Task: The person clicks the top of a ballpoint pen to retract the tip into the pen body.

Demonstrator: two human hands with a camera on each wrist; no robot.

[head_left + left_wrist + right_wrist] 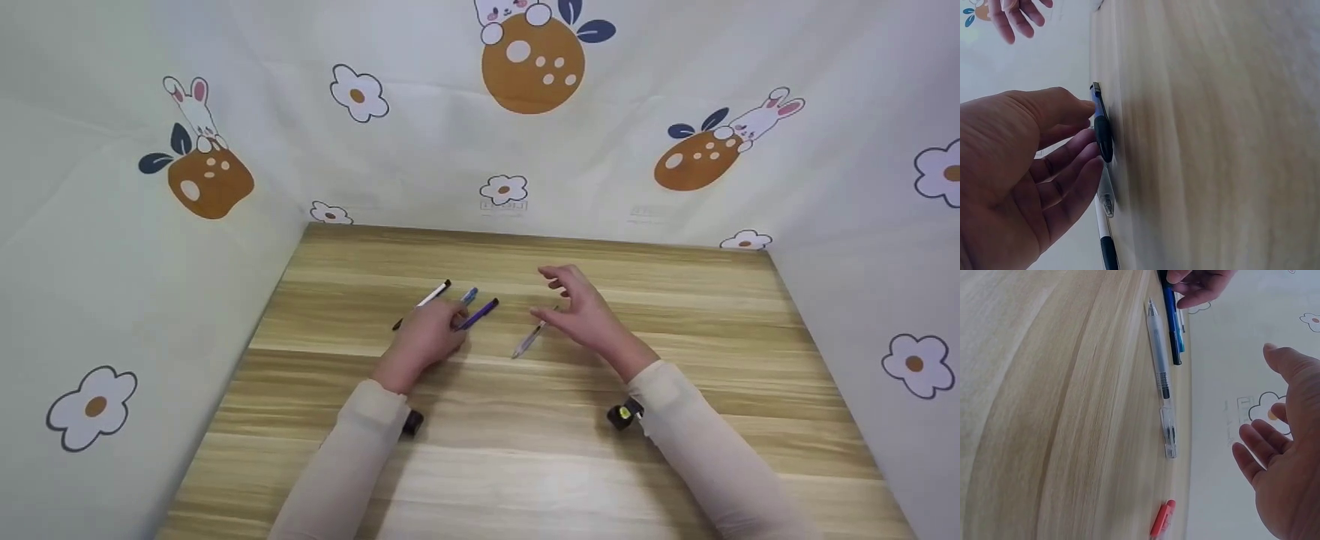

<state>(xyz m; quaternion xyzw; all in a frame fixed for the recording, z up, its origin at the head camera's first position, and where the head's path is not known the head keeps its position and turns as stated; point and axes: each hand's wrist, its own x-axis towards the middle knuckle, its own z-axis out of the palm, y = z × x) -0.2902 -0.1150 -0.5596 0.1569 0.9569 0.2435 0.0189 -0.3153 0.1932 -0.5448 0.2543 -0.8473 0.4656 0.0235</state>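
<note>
My left hand (430, 332) is low over the table and pinches a blue-purple pen (480, 313) with a black grip, thumb on one side and fingers on the other, as the left wrist view shows. Beside it lie a white pen (435, 292) with black ends and a light-blue clear pen (470, 295), both partly hidden by that hand. My right hand (589, 315) hovers with spread, loosely bent fingers and holds nothing. Under its thumb a clear pen (1159, 354) lies on the wood. A red-capped pen (1163, 517) shows at the bottom of the right wrist view.
The wood-grain table (510, 450) is walled on three sides by a pale cloth (420, 165) printed with rabbits, oranges and flowers. Small black wrist cameras (621, 415) sit at both cuffs, near the tabletop.
</note>
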